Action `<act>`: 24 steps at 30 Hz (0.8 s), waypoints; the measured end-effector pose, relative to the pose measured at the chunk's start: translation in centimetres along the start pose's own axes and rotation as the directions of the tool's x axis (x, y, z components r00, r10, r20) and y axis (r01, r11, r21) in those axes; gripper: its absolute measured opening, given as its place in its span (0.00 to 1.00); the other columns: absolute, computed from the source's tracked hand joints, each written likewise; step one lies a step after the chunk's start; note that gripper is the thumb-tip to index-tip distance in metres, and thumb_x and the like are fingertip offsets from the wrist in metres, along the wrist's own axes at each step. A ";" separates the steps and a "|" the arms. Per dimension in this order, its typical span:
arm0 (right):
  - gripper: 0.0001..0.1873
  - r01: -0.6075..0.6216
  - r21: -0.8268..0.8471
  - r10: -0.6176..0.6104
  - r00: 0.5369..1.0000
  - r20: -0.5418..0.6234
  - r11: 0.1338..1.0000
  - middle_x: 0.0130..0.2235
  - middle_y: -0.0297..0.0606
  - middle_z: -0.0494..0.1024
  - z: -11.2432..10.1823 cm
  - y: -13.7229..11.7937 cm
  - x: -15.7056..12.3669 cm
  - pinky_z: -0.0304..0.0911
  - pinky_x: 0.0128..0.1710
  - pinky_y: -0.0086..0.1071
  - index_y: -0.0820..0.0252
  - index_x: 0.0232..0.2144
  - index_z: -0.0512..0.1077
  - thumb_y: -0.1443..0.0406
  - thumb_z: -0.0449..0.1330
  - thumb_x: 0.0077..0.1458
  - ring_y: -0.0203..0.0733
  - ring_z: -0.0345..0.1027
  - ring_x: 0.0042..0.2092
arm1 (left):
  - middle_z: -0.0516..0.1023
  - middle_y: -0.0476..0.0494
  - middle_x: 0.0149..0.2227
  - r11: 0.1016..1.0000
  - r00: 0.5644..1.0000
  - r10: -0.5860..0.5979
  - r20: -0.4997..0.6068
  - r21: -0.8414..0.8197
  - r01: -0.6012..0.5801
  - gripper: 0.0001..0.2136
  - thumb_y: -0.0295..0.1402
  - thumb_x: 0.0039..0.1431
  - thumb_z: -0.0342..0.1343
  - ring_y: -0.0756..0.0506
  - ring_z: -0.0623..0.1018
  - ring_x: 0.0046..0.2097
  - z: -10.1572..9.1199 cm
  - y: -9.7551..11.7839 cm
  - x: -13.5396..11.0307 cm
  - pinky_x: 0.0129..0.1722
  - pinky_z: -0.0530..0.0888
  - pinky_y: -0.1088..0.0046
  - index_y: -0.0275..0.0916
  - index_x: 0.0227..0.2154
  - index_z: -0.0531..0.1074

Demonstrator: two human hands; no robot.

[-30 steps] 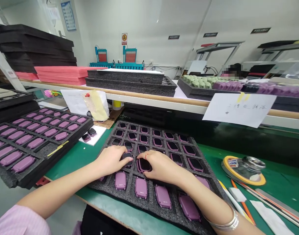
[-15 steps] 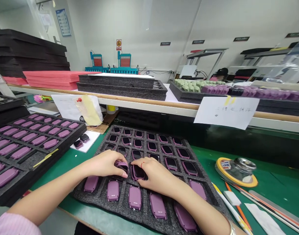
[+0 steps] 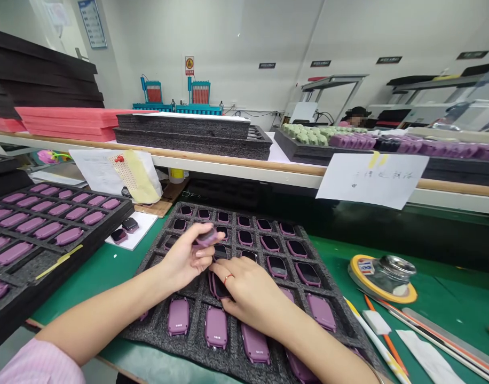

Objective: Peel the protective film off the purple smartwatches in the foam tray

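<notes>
A black foam tray (image 3: 156, 256) lies on the green bench in front of me, its pockets filled with purple watch bodies, the far rows screen up and the near row (image 3: 215, 326) back up. My left hand (image 3: 186, 258) has lifted one purple watch body (image 3: 206, 238) out of its pocket and pinches it just above the tray. My right hand (image 3: 244, 290), a ring on one finger, rests on the tray with its fingers curled over another watch body (image 3: 217, 285) still seated in its pocket.
A second foam tray (image 3: 88, 240) of purple watch bodies sits at the left, with two loose ones on a white sheet (image 3: 142, 226). At the right lie a tape roll with a metal dish (image 3: 383, 272), pencils and strips. A shelf behind carries stacked foam trays and a paper sign (image 3: 372, 178).
My left hand has pulled a watch body up out of its pocket and raised it off the tray. My right hand stays pressed on the neighbouring one. The view has drifted a little right.
</notes>
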State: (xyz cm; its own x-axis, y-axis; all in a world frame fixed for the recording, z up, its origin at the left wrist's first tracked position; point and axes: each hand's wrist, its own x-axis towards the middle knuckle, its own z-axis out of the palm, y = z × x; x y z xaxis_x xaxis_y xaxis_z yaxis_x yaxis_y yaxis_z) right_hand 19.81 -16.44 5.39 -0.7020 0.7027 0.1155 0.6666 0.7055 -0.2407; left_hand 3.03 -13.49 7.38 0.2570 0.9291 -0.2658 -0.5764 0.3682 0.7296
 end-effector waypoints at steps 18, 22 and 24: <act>0.39 0.137 0.216 -0.026 0.892 -0.451 0.967 0.58 0.46 0.75 1.1 2.0 -0.4 0.71 0.57 0.39 0.58 0.62 0.60 0.72 0.68 0.50 0.46 0.73 0.57 | 0.79 0.42 0.36 0.971 0.963 -0.198 0.181 0.170 0.168 0.24 0.53 0.56 0.61 0.49 0.78 0.33 -1.2 -3.6 -1.4 0.47 0.75 0.64 0.35 0.43 0.73; 0.40 0.224 0.354 -0.002 0.848 -0.530 0.908 0.59 0.42 0.75 1.6 1.5 -0.3 0.67 0.60 0.36 0.54 0.63 0.60 0.69 0.69 0.51 0.43 0.72 0.57 | 0.79 0.41 0.39 0.971 0.920 -0.220 0.324 0.165 0.174 0.28 0.59 0.55 0.58 0.47 0.78 0.39 -1.2 -3.5 -2.0 0.45 0.74 0.68 0.37 0.45 0.74; 0.42 0.248 0.437 0.040 0.833 -0.553 0.865 0.56 0.39 0.77 1.5 1.3 -0.3 0.67 0.60 0.34 0.52 0.64 0.59 0.69 0.70 0.49 0.41 0.74 0.55 | 0.79 0.42 0.40 0.979 0.930 -0.159 0.332 0.176 0.105 0.27 0.56 0.53 0.62 0.47 0.78 0.40 -1.0 -3.4 -2.2 0.43 0.74 0.70 0.39 0.45 0.74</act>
State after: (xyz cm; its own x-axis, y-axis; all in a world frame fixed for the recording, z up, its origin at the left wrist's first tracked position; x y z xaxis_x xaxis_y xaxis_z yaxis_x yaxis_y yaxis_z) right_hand 20.53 -15.88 3.60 -0.4193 0.6640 0.6190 0.2926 0.7444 -0.6003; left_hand 3.60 -16.75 4.86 0.5881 0.7939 -0.1542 -0.4005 0.4516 0.7973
